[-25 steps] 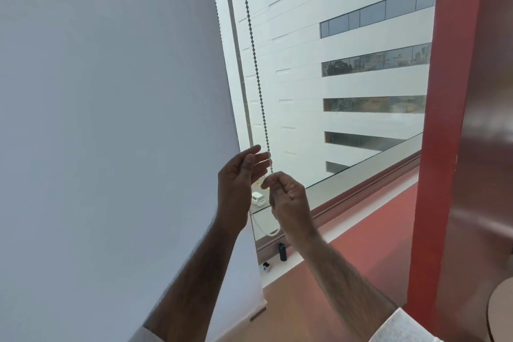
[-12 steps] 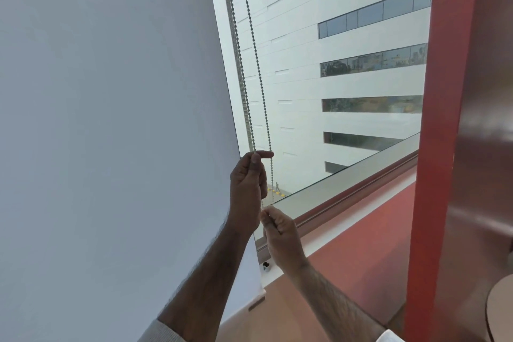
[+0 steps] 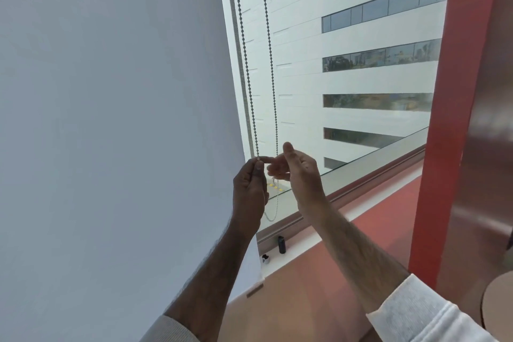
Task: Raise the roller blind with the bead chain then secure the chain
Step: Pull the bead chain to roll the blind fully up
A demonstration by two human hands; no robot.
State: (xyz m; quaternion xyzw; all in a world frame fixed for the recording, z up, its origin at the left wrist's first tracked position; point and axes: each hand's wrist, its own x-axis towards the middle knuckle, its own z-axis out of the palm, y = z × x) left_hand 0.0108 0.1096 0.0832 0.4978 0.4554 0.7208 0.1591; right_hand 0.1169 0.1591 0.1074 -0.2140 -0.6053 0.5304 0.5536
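Pinching bead chain (image 3: 251, 100) in left hand (image 3: 249, 191) beside lowered white blind (image 3: 111, 119); right hand (image 3: 299, 175) half-curled at other strand, grip unclear. Red pillar (image 3: 444, 147) right of windowsill (image 3: 333, 233).

Readable text: none.
Blind (image 3: 111, 119): plain, no print.
Building (image 3: 361, 83): no sign or number legible.
Dark item (image 3: 281, 244) on sill (image 3: 308, 244): too small to tell any label.
Yellow marks (image 3: 274, 187) outside: blurred, no characters legible.
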